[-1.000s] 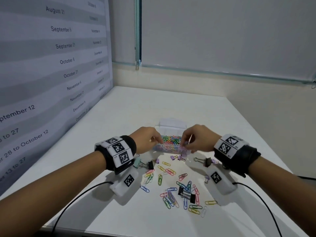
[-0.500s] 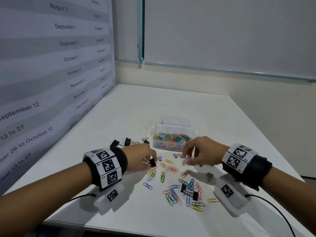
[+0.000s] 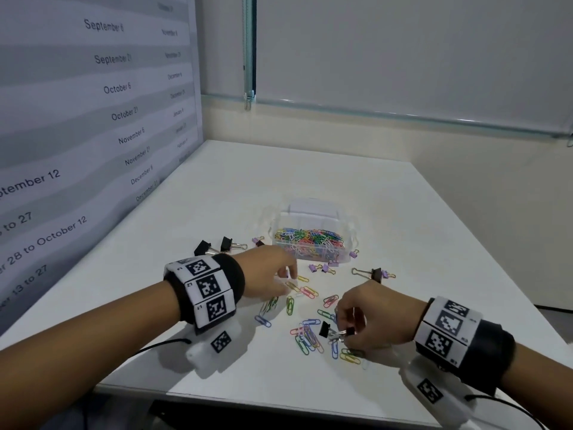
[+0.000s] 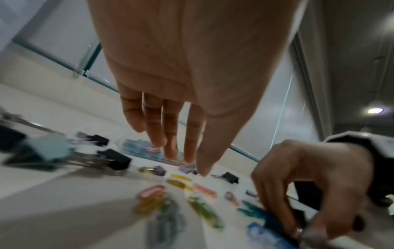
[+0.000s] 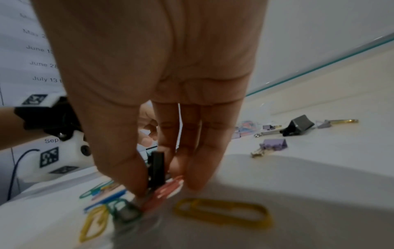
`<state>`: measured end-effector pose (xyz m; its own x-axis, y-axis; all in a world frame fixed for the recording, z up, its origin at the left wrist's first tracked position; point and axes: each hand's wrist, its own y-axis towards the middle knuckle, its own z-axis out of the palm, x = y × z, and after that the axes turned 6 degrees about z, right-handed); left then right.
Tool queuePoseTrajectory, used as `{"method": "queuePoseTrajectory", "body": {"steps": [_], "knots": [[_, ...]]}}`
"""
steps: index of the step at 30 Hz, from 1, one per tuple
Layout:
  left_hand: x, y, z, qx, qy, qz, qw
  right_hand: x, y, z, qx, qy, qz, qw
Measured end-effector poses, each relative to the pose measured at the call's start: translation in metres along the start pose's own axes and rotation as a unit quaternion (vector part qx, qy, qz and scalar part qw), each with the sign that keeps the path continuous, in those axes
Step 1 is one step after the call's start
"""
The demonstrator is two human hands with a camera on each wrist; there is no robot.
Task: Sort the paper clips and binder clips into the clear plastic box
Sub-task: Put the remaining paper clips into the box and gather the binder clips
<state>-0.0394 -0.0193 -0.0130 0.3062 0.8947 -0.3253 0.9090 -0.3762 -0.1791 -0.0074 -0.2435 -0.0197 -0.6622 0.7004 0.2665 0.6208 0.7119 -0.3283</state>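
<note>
The clear plastic box (image 3: pixel 347 240) stands mid-table with its lid open, holding many coloured paper clips (image 3: pixel 310 237). Loose coloured paper clips (image 3: pixel 307 336) lie scattered on the white table in front of it. My right hand (image 3: pixel 342 332) is low over this pile. Its thumb and fingers pinch a black binder clip (image 5: pixel 156 168), which shows in the head view as well (image 3: pixel 349 331). A second black binder clip (image 3: pixel 325 328) lies right beside it. My left hand (image 3: pixel 286 282) hovers over the paper clips nearer the box, fingers (image 4: pixel 170 148) straight, pointing down and holding nothing.
Two black binder clips (image 3: pixel 214 246) lie left of the box. Small purple binder clips (image 3: pixel 322 268) sit before it, and a black one (image 3: pixel 375 273) to the right. A wall poster with dates (image 3: pixel 93 119) borders the table's left. The table's front edge (image 3: pixel 248 405) is close.
Both hands have drawn back from the box towards me. The right hand dropped to the near pile and pinched a black binder clip. The left hand now hovers over the loose paper clips.
</note>
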Motion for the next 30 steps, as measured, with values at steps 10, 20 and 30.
{"method": "queuePoseTrajectory", "body": {"steps": [10, 20, 30], "knots": [[-0.049, 0.017, 0.012, 0.068, -0.006, 0.064, 0.996, -0.019, -0.004, -0.015, -0.064, 0.004, 0.042, 0.997], [-0.065, 0.026, 0.027, 0.091, 0.043, 0.064, 0.993, -0.048, -0.022, -0.013, -0.056, 0.000, 0.111, 0.992], [-0.035, 0.009, 0.001, 0.045, 0.047, 0.033, 0.997, -0.023, -0.034, 0.000, 0.001, 0.034, 0.059, 0.998]]}}
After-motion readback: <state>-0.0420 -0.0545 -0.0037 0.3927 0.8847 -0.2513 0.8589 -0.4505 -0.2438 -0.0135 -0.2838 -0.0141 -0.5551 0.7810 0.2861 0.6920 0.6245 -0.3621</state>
